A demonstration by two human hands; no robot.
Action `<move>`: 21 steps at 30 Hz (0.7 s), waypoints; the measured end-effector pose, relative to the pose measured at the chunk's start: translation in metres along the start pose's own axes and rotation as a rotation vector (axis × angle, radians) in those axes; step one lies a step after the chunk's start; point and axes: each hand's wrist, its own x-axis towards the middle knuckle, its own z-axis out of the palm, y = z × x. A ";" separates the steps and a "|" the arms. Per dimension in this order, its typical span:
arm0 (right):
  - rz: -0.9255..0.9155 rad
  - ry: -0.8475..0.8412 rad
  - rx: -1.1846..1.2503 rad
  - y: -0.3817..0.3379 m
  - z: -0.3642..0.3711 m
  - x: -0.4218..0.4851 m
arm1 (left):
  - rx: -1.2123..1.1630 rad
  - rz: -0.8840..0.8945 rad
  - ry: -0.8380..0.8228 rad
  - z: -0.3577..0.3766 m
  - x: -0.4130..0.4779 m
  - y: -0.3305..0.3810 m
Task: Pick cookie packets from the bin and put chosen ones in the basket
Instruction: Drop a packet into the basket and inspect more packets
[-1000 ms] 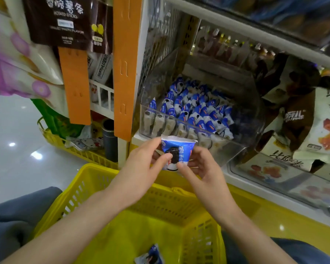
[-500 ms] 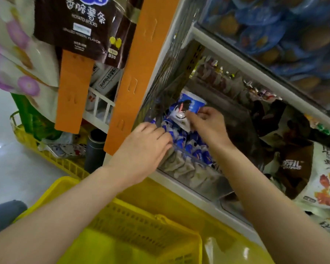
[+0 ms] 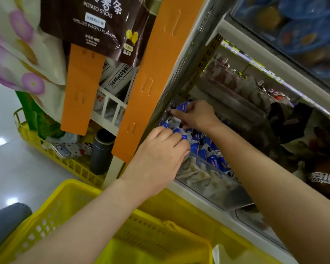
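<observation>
Two hands are in the clear bin: the right hand pinches a blue cookie packet just above the pile; the left hand, nearer, curls its fingers onto the pile, and whether it grips anything is unclear. The yellow basket sits below both forearms.

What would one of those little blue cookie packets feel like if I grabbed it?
Probably light: the right hand holds a blue packet with just a fingertip pinch. The wrapper looks thin and shiny, so likely crinkly and slippery. Other packets lie heaped loosely in the clear bin, so a push would probably slide them around.
</observation>
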 end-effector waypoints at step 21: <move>-0.060 -0.021 -0.022 0.033 0.002 0.019 | 0.007 0.020 -0.054 -0.004 0.002 0.000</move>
